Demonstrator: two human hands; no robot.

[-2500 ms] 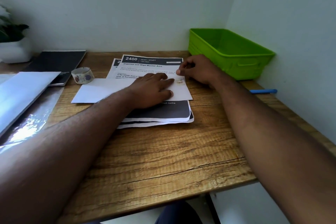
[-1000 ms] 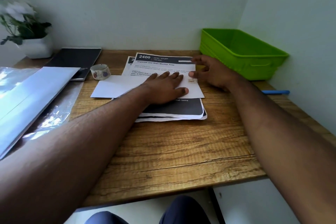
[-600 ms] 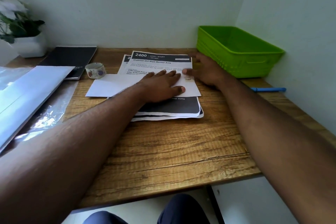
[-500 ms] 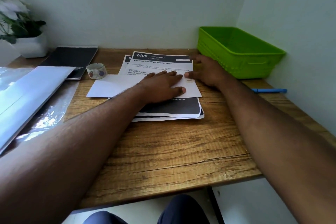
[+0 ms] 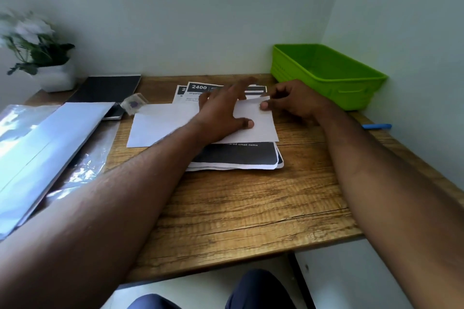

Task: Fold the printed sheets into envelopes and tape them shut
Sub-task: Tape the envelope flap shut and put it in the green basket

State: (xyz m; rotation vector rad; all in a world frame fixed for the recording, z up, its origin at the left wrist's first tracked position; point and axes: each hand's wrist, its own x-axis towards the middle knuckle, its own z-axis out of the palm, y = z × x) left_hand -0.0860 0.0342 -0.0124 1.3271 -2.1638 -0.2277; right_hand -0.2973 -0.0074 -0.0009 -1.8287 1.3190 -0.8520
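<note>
A folded white sheet (image 5: 160, 125) lies across a stack of printed sheets (image 5: 238, 157) in the middle of the wooden desk. My left hand (image 5: 221, 113) is over the folded sheet with its fingers spread, straight and blurred; its thumb touches the paper. My right hand (image 5: 293, 100) is at the sheet's upper right corner, where thumb and curled fingers pinch the edge, which is slightly raised. A roll of patterned tape (image 5: 133, 106) sits just left of the sheet, blurred.
A green plastic bin (image 5: 329, 75) stands at the back right corner against the wall. A blue pen (image 5: 376, 126) lies by the right wall. A black notebook (image 5: 108, 88), a shiny plastic sleeve (image 5: 37, 148) and a potted plant (image 5: 50, 75) occupy the left side.
My left fingers have lifted off the folded sheet and spread. The sheet's upper right edge has come up under my right hand's pinch. The view has shifted slightly.
</note>
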